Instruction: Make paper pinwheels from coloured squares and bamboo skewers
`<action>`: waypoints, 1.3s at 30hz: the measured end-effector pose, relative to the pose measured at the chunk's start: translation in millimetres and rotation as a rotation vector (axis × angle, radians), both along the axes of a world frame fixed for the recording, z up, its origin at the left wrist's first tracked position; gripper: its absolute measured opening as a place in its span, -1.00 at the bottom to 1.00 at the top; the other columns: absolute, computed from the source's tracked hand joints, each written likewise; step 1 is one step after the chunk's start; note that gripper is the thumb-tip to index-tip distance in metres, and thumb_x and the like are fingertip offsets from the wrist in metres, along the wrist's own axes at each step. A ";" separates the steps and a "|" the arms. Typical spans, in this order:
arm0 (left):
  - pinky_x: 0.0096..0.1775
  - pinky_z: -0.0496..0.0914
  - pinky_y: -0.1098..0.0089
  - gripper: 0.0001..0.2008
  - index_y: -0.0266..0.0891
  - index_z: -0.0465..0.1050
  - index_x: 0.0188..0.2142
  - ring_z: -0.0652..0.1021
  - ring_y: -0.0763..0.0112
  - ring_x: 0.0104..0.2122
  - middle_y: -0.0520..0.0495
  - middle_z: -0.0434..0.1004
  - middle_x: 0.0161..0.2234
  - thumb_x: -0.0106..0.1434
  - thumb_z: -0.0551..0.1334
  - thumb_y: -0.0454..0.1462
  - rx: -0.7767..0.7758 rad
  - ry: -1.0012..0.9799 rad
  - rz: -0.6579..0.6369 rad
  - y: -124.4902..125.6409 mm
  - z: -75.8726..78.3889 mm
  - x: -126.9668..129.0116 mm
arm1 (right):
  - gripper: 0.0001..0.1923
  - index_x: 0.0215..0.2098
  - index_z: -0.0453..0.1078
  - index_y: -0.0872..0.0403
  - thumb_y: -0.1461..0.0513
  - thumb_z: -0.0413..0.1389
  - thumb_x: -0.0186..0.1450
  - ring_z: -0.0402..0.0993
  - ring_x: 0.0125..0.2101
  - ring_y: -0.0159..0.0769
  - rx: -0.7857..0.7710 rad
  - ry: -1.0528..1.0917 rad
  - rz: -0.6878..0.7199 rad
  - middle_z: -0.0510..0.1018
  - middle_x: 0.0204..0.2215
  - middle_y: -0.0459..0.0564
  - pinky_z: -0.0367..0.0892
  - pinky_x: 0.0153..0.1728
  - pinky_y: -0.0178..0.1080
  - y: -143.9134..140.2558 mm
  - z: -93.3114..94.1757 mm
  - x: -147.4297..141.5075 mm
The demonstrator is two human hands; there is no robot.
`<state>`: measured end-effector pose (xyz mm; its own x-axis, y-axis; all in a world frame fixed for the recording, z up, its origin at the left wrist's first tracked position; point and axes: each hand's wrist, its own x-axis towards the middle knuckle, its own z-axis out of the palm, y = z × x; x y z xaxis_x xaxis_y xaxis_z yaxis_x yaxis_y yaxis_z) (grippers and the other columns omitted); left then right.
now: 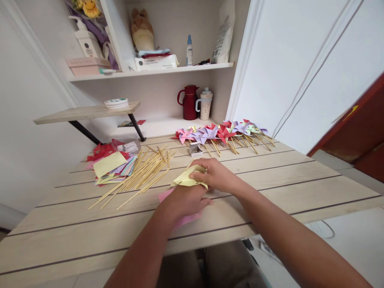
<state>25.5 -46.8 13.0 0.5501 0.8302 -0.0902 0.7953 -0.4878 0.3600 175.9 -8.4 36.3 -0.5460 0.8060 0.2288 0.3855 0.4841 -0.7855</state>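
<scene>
My right hand (214,174) pinches the folded corners of a yellow paper square (186,179) at the middle of the wooden table (285,176). Just below it, my left hand (184,200) lies flat, pressing on the same yellow paper and a pink sheet (187,219) beneath. To the left a loose bundle of wooden sticks (141,172) fans across the boards. Beyond the sticks lies a stack of coloured paper squares (111,165). At the far edge a row of finished paper pinwheels (219,134) rests on sticks.
A small box (195,149) sits between the pinwheels and my hands. Behind the table a red jug (189,102) and a white cup (205,105) stand in a shelf niche. A wooden side shelf (87,113) juts out at the left. The table's near edge overhangs my lap.
</scene>
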 end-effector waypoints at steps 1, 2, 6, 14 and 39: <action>0.11 0.31 0.05 -0.61 -0.18 0.50 0.00 0.50 -0.02 0.03 -0.21 0.54 0.02 0.30 0.16 -0.04 -0.001 -0.003 0.004 -0.1 -0.1 0.0 | -0.91 -0.37 0.44 0.12 0.26 0.12 0.21 0.34 -0.44 -0.34 -0.002 -0.001 0.001 0.47 -0.43 -0.10 0.16 -0.45 -0.33 -0.1 0.2 -0.1; 0.12 0.31 0.06 -0.61 -0.17 0.51 0.00 0.50 -0.01 0.03 -0.21 0.55 0.01 0.29 0.17 -0.04 -0.001 -0.005 0.009 -0.1 -0.1 0.0 | -0.91 -0.37 0.44 0.12 0.26 0.11 0.22 0.34 -0.44 -0.34 -0.002 -0.002 0.001 0.47 -0.44 -0.10 0.16 -0.45 -0.32 -0.2 0.3 -0.1; 0.11 0.32 0.07 -0.61 -0.17 0.51 -0.02 0.51 0.01 0.00 -0.19 0.57 -0.04 0.29 0.17 -0.03 -0.008 0.002 0.017 -0.2 0.2 0.2 | -0.91 -0.37 0.44 0.12 0.25 0.11 0.22 0.34 -0.45 -0.34 0.001 -0.009 0.001 0.47 -0.45 -0.10 0.14 -0.46 -0.32 -0.1 -0.3 0.2; 0.03 0.35 0.09 -0.58 -0.17 0.51 -0.01 0.54 0.00 -0.05 -0.20 0.60 -0.16 0.29 0.16 0.00 -0.050 0.003 0.052 0.3 -0.2 0.2 | -0.92 -0.37 0.44 0.11 0.26 0.12 0.22 0.34 -0.46 -0.36 0.006 -0.006 0.009 0.47 -0.44 -0.11 0.14 -0.46 -0.33 0.5 -0.7 0.6; 0.06 0.34 0.10 -0.58 -0.17 0.49 0.00 0.55 0.03 -0.05 -0.17 0.61 -0.15 0.29 0.15 0.00 -0.044 -0.012 0.032 -0.1 -0.5 0.4 | -0.90 -0.37 0.41 0.11 0.24 0.11 0.25 0.35 -0.41 -0.33 0.087 -0.044 0.037 0.48 -0.43 -0.10 0.16 -0.41 -0.32 1.8 -2.6 1.7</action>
